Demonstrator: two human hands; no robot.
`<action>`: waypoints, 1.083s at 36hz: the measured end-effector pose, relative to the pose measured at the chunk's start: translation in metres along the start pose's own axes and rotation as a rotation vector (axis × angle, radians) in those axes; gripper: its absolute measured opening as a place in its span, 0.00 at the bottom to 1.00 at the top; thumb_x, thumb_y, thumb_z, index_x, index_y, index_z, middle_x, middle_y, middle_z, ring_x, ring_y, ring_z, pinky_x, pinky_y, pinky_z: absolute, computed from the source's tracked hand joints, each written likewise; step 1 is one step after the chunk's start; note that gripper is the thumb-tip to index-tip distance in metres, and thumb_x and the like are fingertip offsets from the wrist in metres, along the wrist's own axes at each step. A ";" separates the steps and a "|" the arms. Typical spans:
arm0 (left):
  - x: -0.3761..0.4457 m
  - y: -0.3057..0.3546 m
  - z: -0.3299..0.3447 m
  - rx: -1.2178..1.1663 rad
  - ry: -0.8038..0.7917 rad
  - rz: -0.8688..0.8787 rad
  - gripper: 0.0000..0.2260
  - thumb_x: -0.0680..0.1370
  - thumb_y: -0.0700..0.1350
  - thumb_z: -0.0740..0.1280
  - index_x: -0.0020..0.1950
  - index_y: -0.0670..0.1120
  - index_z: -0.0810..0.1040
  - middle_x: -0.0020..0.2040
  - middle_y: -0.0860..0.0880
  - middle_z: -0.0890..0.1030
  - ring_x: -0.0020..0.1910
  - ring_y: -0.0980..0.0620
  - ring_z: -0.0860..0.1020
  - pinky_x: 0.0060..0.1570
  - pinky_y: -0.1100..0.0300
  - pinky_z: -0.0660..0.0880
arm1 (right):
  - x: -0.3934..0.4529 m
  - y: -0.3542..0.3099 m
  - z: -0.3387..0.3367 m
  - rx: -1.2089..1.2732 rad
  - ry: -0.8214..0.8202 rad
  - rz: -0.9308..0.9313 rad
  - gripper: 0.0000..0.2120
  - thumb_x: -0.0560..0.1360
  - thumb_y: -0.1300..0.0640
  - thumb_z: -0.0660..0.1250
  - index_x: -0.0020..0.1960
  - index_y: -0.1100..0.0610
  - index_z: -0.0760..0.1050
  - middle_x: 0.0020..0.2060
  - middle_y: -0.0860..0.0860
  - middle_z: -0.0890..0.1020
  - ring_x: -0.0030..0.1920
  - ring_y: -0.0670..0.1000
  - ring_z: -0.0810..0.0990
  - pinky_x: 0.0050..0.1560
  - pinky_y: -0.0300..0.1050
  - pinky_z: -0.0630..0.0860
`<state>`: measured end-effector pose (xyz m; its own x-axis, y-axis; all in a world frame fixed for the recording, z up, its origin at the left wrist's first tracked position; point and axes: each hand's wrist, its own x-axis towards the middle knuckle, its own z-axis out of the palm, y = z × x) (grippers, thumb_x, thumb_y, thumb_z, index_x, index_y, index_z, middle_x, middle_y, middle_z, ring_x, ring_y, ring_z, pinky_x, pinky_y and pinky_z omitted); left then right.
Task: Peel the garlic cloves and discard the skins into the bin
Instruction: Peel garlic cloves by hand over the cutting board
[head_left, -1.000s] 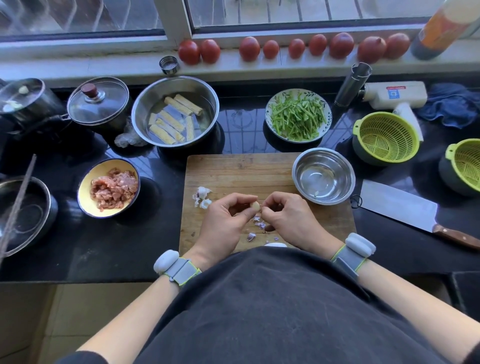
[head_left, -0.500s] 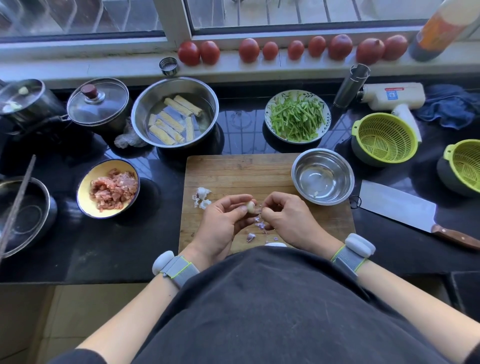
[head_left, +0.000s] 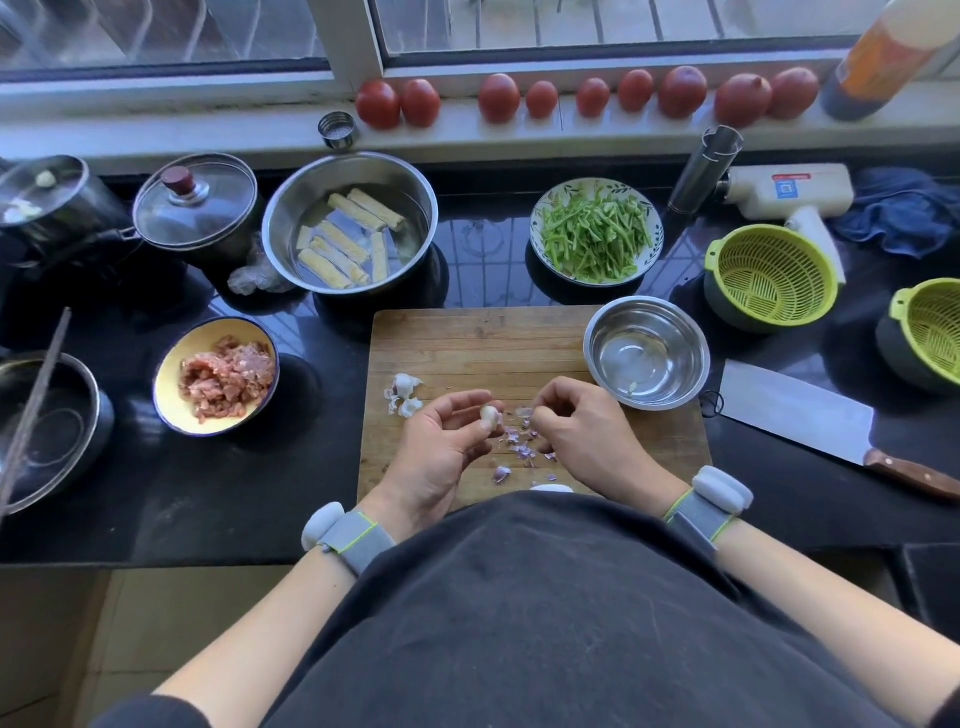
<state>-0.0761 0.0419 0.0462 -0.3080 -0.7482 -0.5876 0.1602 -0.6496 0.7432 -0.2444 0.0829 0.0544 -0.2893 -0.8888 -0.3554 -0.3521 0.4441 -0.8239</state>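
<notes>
Since earlier, my hands have parted: left hand (head_left: 441, 447) grips the garlic clove (head_left: 490, 414); right hand (head_left: 582, 431) pinches a skin (head_left: 523, 412) above the cutting board (head_left: 483, 343).

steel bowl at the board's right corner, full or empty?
Nearly empty. The steel bowl shows bare shiny metal across its bottom, with just one small pale piece, possibly a peeled clove, near its front wall. It stands upright on the cutting board.

Right hand (head_left: 582, 431) has pulled away from garlic clove (head_left: 490, 414).
</notes>
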 end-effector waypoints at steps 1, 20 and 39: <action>0.001 -0.001 -0.001 0.034 0.008 0.013 0.10 0.77 0.34 0.71 0.56 0.43 0.80 0.54 0.43 0.86 0.47 0.50 0.83 0.45 0.61 0.77 | 0.001 0.001 0.001 -0.007 0.003 0.005 0.05 0.68 0.53 0.66 0.35 0.53 0.77 0.30 0.49 0.79 0.36 0.57 0.82 0.43 0.58 0.82; 0.002 -0.007 -0.005 0.173 -0.067 0.085 0.12 0.78 0.31 0.68 0.55 0.45 0.82 0.52 0.46 0.85 0.53 0.47 0.83 0.50 0.57 0.79 | 0.001 -0.002 0.007 0.141 -0.197 0.077 0.09 0.76 0.52 0.74 0.45 0.57 0.84 0.41 0.62 0.84 0.34 0.50 0.78 0.43 0.57 0.82; 0.003 -0.005 -0.009 0.538 -0.019 0.330 0.11 0.77 0.35 0.71 0.52 0.51 0.84 0.49 0.54 0.86 0.50 0.56 0.82 0.53 0.64 0.78 | 0.002 0.007 0.006 0.268 -0.199 0.161 0.09 0.77 0.56 0.72 0.44 0.62 0.81 0.33 0.53 0.78 0.31 0.47 0.76 0.48 0.60 0.82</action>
<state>-0.0690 0.0422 0.0376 -0.3398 -0.8921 -0.2979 -0.2430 -0.2228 0.9441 -0.2422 0.0836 0.0454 -0.1336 -0.8265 -0.5469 -0.0633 0.5579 -0.8275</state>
